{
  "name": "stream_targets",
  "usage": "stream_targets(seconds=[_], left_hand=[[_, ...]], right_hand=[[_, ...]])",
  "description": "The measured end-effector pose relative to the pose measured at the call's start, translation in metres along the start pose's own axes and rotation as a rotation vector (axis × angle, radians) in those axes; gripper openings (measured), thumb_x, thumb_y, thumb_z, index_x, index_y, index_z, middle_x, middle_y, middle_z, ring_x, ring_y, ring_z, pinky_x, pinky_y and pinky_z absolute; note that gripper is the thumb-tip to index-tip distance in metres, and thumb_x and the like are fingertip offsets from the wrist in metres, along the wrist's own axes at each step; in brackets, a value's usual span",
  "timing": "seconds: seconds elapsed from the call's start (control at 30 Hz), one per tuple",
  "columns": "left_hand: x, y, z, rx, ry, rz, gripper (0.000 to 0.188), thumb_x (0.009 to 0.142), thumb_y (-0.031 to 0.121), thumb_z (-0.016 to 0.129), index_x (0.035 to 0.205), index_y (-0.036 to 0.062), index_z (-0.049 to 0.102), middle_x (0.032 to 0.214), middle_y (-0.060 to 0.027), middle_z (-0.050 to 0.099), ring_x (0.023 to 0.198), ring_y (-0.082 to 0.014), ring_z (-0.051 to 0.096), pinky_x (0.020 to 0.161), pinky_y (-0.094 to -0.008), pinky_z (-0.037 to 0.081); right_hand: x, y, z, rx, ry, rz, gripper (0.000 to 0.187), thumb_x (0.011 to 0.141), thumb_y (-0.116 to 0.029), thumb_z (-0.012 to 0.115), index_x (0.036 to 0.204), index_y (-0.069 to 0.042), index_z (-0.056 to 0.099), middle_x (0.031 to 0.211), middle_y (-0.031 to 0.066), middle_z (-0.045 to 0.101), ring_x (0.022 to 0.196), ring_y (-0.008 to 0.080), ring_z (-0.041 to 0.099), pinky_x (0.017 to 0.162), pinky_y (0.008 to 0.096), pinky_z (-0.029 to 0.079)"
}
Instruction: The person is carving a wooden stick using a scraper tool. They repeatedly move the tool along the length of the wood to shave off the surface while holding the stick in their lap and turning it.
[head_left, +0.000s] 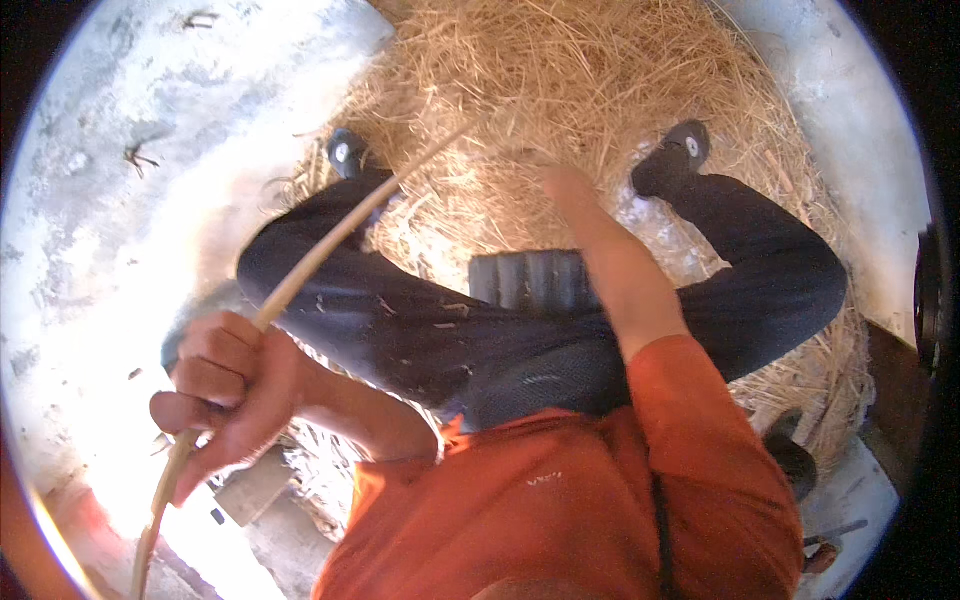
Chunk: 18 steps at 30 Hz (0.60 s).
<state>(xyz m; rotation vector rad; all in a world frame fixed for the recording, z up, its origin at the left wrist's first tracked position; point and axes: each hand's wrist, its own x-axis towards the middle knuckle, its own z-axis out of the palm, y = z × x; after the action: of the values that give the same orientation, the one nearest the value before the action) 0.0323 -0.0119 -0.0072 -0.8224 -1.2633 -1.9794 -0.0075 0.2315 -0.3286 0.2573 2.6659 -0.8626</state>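
Note:
My left hand [225, 385] is closed in a fist around a long, thin, pale cane or wooden stick [340, 232]. The stick bends slightly, running from the lower left past my fist up toward the middle of the straw, where its far tip blurs. My right arm reaches forward over the lap, and my right hand [560, 178] hangs above the straw near that tip. Motion smears its fingers, so what they hold cannot be made out. A black ridged pad [530, 280] lies between my legs.
Straw-like shavings [560, 60] cover the floor ahead and to the right. My bent legs in dark trousers [760, 235] frame the work area. A pale floor [110, 220] spreads at left. A dark round object [930, 300] stands at the right edge, and a flat block [255, 485] lies below my left hand.

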Motion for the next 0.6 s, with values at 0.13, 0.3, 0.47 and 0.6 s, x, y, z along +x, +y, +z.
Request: stream_targets(seconds=[0.13, 0.3, 0.47, 0.6], left_hand=[[0.006, -0.014, -0.008, -0.005, 0.076, 0.023, 0.06, 0.079, 0.072, 0.032, 0.059, 0.0162, 0.022, 0.041, 0.0055, 0.018, 0.036, -0.0054, 0.012, 0.036, -0.0234, 0.009], [0.013, -0.007, -0.01, 0.205, 0.275, 0.002, 0.062, 0.078, 0.073, 0.034, 0.058, 0.0163, 0.019, 0.043, 0.0052, 0.015, 0.041, -0.007, 0.009, 0.041, -0.0264, 0.007], [0.011, -0.008, -0.012, 0.214, 0.307, 0.009, 0.062, 0.078, 0.073, 0.034, 0.058, 0.0162, 0.02, 0.044, 0.0047, 0.015, 0.042, -0.0068, 0.01, 0.042, -0.0263, 0.007], [0.008, -0.008, -0.006, 0.17, 0.284, 0.026, 0.062, 0.078, 0.074, 0.033, 0.059, 0.0159, 0.022, 0.044, 0.0043, 0.016, 0.041, -0.0073, 0.011, 0.042, -0.0266, 0.008]], right_hand=[[0.023, 0.069, 0.043, -0.016, -0.038, 0.179, 0.066, 0.089, -0.053, 0.027, 0.103, 0.003, 0.06, 0.107, 0.0248, 0.058, 0.105, 0.0387, 0.052, 0.092, 0.0447, 0.038], [0.033, 0.02, 0.006, 0.071, -0.194, 0.242, 0.073, 0.09, -0.055, 0.021, 0.099, 0.005, 0.061, 0.102, 0.0287, 0.057, 0.105, 0.0415, 0.051, 0.093, 0.0439, 0.037], [-0.01, -0.084, -0.068, 0.239, -0.084, 0.012, 0.071, 0.091, -0.054, 0.023, 0.08, 0.004, 0.062, 0.076, 0.0291, 0.059, 0.078, 0.0413, 0.058, 0.075, 0.0462, 0.044], [-0.094, -0.17, -0.107, 0.422, -0.216, -0.334, 0.064, 0.092, -0.049, 0.028, 0.071, 0.003, 0.058, 0.062, 0.0258, 0.055, 0.061, 0.041, 0.055, 0.062, 0.0486, 0.043]])
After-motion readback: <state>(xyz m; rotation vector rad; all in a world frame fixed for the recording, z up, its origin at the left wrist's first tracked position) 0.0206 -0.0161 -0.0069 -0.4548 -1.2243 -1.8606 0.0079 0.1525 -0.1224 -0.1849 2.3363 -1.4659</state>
